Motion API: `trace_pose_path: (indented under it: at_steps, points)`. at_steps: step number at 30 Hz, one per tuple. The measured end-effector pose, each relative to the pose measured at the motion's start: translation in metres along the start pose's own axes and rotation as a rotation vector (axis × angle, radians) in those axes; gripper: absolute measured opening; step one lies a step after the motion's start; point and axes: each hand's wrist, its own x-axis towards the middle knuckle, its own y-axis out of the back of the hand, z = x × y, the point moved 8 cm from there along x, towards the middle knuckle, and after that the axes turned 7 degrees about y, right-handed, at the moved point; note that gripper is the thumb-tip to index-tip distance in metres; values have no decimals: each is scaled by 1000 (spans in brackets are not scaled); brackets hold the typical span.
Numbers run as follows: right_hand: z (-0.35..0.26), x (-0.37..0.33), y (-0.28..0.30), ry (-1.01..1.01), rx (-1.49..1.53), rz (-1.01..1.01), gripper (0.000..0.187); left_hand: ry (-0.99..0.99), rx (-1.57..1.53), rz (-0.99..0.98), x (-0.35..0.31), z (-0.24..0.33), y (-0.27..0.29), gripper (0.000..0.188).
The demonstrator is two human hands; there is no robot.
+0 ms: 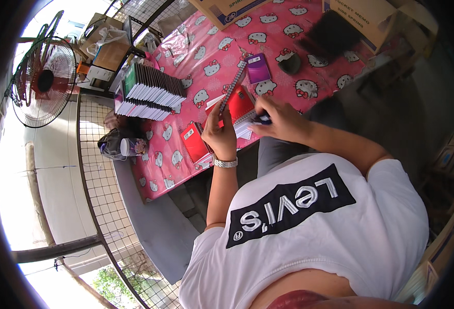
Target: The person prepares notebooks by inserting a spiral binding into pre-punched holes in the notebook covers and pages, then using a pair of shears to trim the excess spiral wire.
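My left hand [219,134], with a metal-banded watch on its wrist, is closed on a spiral-bound notebook [233,85] held edge-on, its coil running up and away. Close on the right, my right hand [284,119] is closed around a small dark blue object [262,118]; its kind is partly hidden by the fingers. Beneath and between the hands lies a red spiral notebook [239,106] with white pages showing at its near edge. Another red notebook [194,141] rests left of my left hand. Beyond them a purple notebook [259,69] lies flat.
The table wears a pink cartoon-cat cloth [205,98]. Stacked notebooks [152,88], a lidded jar [132,147] and a fan [45,81] are at left. Farther off are a dark green rounded object [289,64], a black bristly heap [332,34] and cardboard boxes [358,20].
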Motion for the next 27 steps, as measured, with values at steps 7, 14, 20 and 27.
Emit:
trace_pose_path:
  at_steps: [7, 14, 20, 27]
  points:
    - [-14, 54, 1, 193, -359, 24, 47, -117, 169, 41, 1, 24, 4, 30]
    - [7, 57, -30, -193, -97, -331, 42, -210, 211, 83, 2, 21, 16, 29]
    - [11, 57, -50, -325, 180, -508, 43, -489, 267, 127, 17, 16, 41, 29]
    - [191, -35, 43, -467, -504, -153, 43, -198, 582, -154, 87, -61, 102, 14]
